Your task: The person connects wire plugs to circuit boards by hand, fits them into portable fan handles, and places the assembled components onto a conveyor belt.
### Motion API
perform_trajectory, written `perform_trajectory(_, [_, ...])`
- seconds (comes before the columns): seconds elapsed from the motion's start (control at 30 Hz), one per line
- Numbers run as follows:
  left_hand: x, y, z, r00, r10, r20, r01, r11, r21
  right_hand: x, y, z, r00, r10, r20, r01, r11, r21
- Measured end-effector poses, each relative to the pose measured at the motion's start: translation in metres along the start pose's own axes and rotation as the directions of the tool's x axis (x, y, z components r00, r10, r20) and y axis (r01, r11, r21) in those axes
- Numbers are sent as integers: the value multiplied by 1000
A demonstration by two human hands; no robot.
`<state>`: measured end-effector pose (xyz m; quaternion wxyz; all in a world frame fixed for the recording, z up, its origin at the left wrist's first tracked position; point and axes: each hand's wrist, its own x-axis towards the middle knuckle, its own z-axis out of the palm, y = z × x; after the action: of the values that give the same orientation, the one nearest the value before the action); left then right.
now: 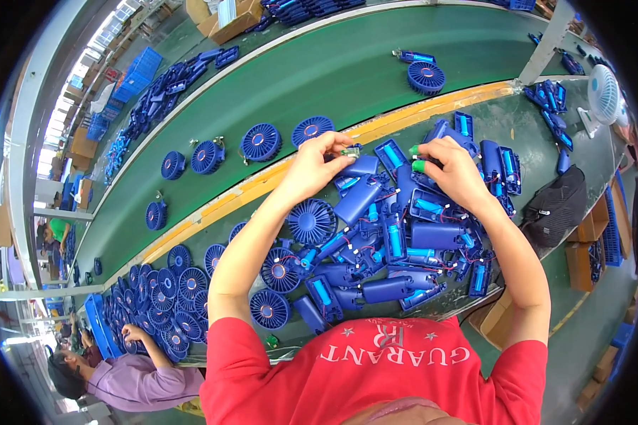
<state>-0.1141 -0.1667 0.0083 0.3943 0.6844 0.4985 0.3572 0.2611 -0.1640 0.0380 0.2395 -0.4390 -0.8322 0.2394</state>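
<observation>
My left hand (pixel 317 168) is closed in a pinch on a small green circuit board (pixel 351 151), over the far edge of a pile of blue handle housings (pixel 358 202). To its right, my right hand (pixel 450 168) hovers over the same pile. Green covers sit on its thumb and forefinger tips, which are apart with nothing visible between them. Many of the housings lie with a light-blue battery cell (pixel 395 237) and thin wires showing. Round blue fan heads (pixel 312 221) lie left of the pile, below my left forearm.
Beyond a yellow strip (pixel 262 185) runs a green conveyor belt (pixel 354 78) carrying several fan heads. A black bag (pixel 556 205) and a light-blue fan (pixel 602 95) stand at the right. A person in purple (pixel 142 379) works at the left beside heaped fan heads (pixel 159 301).
</observation>
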Motion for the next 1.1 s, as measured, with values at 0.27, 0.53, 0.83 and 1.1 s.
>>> perform_trajectory(0.27, [-21,9,8,998,-64,6,64,998,15,-10,-11,-1,990,140,29,-140,918,371])
perform_trajectory(0.53, [-36,70,22,946,235,-223,-164,942,294,-19,-22,-14,964,252,82,-243,716,655])
perform_trajectory(0.83, [-41,86,35,995,-31,93,77,836,-543,-22,-50,-15,951,272,146,-296,671,680])
perform_trajectory(1.1, [-41,89,42,985,22,168,106,694,-712,-24,-56,-13,979,150,141,-206,726,656])
